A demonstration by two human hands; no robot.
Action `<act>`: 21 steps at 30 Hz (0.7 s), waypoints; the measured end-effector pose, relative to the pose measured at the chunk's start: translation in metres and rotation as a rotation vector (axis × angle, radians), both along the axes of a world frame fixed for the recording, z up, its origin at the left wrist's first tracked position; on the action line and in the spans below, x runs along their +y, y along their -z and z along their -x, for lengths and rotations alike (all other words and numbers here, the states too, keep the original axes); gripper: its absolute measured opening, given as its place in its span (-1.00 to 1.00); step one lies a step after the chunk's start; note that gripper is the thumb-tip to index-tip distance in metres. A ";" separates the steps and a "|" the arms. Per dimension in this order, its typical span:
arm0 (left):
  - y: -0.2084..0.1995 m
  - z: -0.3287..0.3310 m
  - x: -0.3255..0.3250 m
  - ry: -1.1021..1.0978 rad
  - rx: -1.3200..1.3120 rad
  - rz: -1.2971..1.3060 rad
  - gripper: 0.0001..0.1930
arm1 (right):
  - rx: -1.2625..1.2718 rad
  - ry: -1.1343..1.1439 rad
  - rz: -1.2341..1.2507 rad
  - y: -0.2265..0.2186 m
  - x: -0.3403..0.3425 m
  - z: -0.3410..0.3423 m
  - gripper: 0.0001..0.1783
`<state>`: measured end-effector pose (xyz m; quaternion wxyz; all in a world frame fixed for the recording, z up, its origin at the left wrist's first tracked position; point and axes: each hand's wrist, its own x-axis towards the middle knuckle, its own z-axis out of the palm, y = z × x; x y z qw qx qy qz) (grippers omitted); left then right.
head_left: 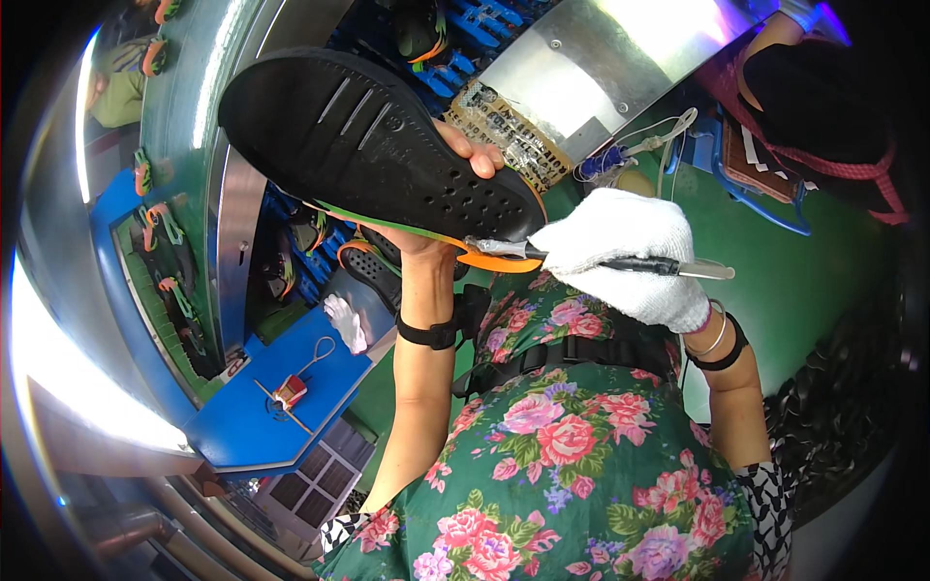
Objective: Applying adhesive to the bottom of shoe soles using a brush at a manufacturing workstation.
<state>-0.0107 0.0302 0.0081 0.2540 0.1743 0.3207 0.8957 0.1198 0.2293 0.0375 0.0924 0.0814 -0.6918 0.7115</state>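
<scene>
My left hand grips a large black shoe sole with orange and green edging. Its face has three slots and many small holes. The fingers curl over the far edge, and the palm is partly hidden beneath it. My right hand, in a white knitted glove, closes around a slim pen-like tool with a black handle. The tool's tape-wrapped front end lies along the near edge of the sole, by the orange rim. Whether its tip touches the rim cannot be made out. A clear tube-like piece sticks out behind the glove.
A metal machine panel stands ahead. To the left, a blue table bears a white glove and a small red object with wire. More black-and-orange soles hang behind my left wrist. A blue-framed stool and another person are at the right.
</scene>
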 end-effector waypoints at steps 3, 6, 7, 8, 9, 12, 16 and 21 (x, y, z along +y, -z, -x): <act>0.007 0.001 -0.002 -0.031 0.006 -0.018 0.09 | -0.037 -0.018 0.060 -0.001 0.001 -0.001 -0.85; 0.007 0.002 0.001 -0.052 0.024 -0.021 0.08 | -0.076 0.025 0.056 0.000 0.002 -0.002 -0.86; 0.006 0.002 0.001 -0.051 0.024 -0.019 0.08 | -0.058 0.018 0.044 -0.001 0.002 -0.002 -0.86; 0.006 0.002 0.001 -0.049 -0.008 -0.029 0.08 | -0.041 0.011 0.033 -0.001 0.003 -0.002 -0.86; 0.005 0.003 0.001 -0.046 -0.040 -0.040 0.08 | -0.041 0.013 0.033 -0.001 0.003 -0.002 -0.86; 0.003 0.004 0.005 -0.057 -0.008 -0.013 0.10 | -0.164 0.032 0.161 -0.001 0.005 -0.003 -0.86; 0.004 0.005 0.006 -0.023 -0.009 -0.034 0.12 | -0.022 0.008 0.049 0.000 0.006 -0.001 -0.85; -0.001 0.004 0.013 -0.038 -0.066 -0.089 0.29 | -0.058 0.036 0.070 0.000 0.006 -0.003 -0.85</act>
